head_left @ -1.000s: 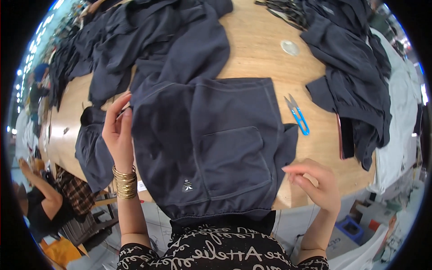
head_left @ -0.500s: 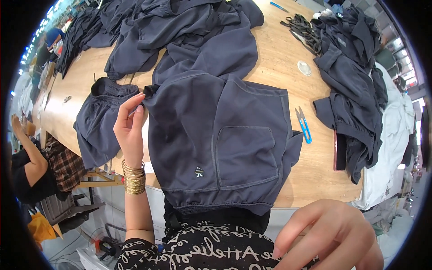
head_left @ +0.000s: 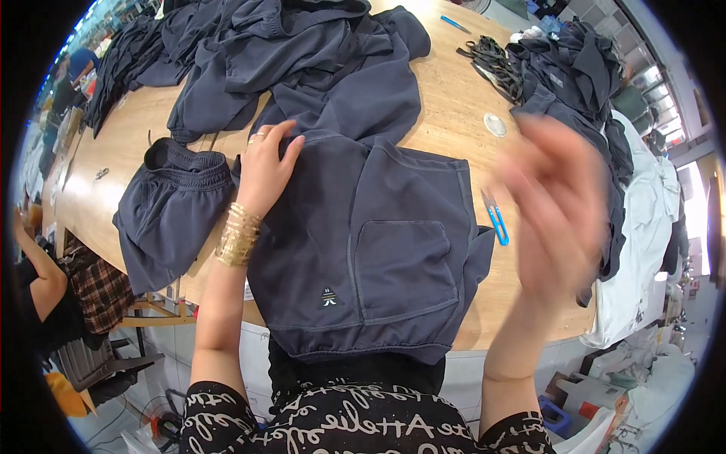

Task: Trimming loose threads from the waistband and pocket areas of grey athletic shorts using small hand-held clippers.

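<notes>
A dark grey garment [head_left: 314, 227], with a stitched pocket and a small light emblem, lies spread on the table in front of me. My left hand [head_left: 266, 166], gold bangles at its wrist, is over the garment's upper left corner. Its thumb and fingers are apart, and no grip on the cloth shows. Smeared by motion, my right hand [head_left: 556, 204] is raised over the table to the right of the garment. Blue thread snips [head_left: 496, 219] lie between that hand and the garment. Dark grey shorts [head_left: 174, 212] with an elastic waistband rest left of my left wrist.
A heap of dark grey garments [head_left: 302, 60] covers the far part of the wooden table [head_left: 454, 98]. Black cords [head_left: 491, 64], a pale disc [head_left: 495, 125] and a blue tool [head_left: 455, 25] lie at far right. More dark garments and white cloth [head_left: 643, 219] line the right edge. Another person's arm [head_left: 45, 272] shows at left.
My left hand has moved from beside the garment's upper left corner onto it, its fingers spreading. My right hand has swung up and away from the lower edge, over the table's right side.
</notes>
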Tool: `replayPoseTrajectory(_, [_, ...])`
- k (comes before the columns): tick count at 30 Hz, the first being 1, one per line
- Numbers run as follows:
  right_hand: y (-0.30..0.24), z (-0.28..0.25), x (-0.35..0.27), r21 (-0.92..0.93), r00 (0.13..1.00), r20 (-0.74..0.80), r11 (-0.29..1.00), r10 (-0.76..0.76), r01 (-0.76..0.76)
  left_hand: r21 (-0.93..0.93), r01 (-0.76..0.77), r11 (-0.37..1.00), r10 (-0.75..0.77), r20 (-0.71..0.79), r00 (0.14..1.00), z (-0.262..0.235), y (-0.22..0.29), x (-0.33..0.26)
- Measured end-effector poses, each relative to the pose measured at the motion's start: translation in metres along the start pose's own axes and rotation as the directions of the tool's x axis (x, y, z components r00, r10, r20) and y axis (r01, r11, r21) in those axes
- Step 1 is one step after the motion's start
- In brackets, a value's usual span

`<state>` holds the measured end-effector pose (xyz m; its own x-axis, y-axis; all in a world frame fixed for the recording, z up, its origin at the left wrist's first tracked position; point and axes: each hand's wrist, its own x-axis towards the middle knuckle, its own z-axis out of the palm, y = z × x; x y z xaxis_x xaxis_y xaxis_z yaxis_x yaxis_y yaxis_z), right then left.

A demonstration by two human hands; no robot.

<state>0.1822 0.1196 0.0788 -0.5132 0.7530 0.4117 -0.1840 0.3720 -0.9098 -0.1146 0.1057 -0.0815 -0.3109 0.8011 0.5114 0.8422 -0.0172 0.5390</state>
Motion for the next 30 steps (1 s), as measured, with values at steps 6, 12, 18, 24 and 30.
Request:
replayPoseTrajectory(6, [0.201, -0.007, 0.026, -0.786, 0.996, -0.068, 0.618, -0.049, -0.023, -0.070, 0.079, 0.994, -0.059, 0.251, 0.966, -0.015, 0.022, -0.002])
replayPoseTrajectory(12, [0.138, -0.034, -0.023, -0.343, 0.946, -0.017, 0.887, 0.324, -0.310, -0.358, 0.569, 0.740, -0.135, 0.750, 0.648, -0.087, 0.040, -0.068])
replayPoseTrajectory(18, [0.119, -0.030, -0.075, -0.662, 0.903, -0.100, 0.650, 0.418, -0.374, -0.264, 0.700, 0.663, -0.211, 0.831, 0.514, -0.076, 0.033, -0.133])
replayPoseTrajectory(24, [0.100, 0.003, -0.090, -0.704, 0.950, 0.095, 0.695, 0.297, -0.147, -0.313, 0.610, 0.728, -0.189, 0.763, 0.618, -0.074, 0.045, -0.124])
replayPoseTrajectory(30, [0.095, 0.022, -0.113, -0.669, 0.944, 0.185, 0.738, 0.275, -0.084, -0.283, 0.601, 0.747, -0.187, 0.779, 0.599, -0.078, 0.045, -0.121])
